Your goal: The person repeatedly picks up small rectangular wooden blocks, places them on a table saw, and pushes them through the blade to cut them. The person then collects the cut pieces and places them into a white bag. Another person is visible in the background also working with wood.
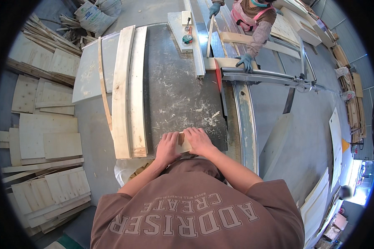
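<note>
At the near edge of the dark saw table (174,91), my left hand (167,148) and my right hand (198,141) are close together. Between them is a short pale piece of wood (183,144), with the fingers of both hands curled over its sides. My palms hide most of its length. Sawdust and wood chips lie on the tabletop just beyond my fingers. A red upright blade-like part (217,74) stands by the slot farther along the table.
Long boards (122,91) lie along the table's left side. A metal fence (196,45) and a green-and-black tape measure (187,39) are at the far end. Across the table, a co-worker's gloved hand (245,62) rests by a wood strip. Plywood offcuts (50,128) are stacked at left.
</note>
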A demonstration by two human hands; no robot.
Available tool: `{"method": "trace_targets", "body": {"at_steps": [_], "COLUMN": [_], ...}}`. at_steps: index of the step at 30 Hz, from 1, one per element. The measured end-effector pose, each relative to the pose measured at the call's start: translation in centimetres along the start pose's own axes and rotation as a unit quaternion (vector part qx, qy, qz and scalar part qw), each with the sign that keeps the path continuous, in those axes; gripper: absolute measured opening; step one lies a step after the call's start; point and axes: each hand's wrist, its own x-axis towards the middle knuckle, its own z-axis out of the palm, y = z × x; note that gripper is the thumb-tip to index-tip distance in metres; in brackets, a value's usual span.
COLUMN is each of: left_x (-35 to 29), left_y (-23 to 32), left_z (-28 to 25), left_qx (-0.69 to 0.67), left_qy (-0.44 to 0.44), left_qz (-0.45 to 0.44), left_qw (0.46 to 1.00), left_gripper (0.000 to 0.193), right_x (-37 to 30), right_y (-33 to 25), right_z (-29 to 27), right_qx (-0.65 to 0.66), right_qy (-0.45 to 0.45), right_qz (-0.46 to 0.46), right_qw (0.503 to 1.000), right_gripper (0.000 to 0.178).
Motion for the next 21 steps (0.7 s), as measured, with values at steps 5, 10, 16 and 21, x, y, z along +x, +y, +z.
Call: {"method": "trace_targets", "body": {"at_steps": [5, 10, 16, 21], "left_x": [0.0, -0.1, -0.2, 0.5], "left_y": [0.2, -0.2, 3.3, 1.0], "left_z": [-0.1, 0.1, -3.1, -1.4], "left_qx": [0.002, 0.000, 0.024, 0.108], "left_qy": [-0.006, -0.010, -0.002, 0.010], "left_qz": [-0.006, -0.012, -0.014, 0.098], "left_qw": [1.000, 1.000, 1.000, 0.989], "left_gripper": [0.102, 0.103, 0.109, 0.084], "right_x": [-0.1, 0.1, 0.0, 1.2], "right_y": [0.0, -0.1, -0.5, -6.4], "right_z": [0.3, -0.2, -4.2, -6.3], "right_qx": [-0.002, -0.003, 0.074, 0.173], "right_qy": [0.004, -0.013, 0.065, 0.050], "right_qz": [0.003, -0.009, -0.053, -0.201], "right_qw": [1.000, 1.000, 0.994, 0.963], "right_gripper": [0.092, 0.091, 0.090, 0.082]}}
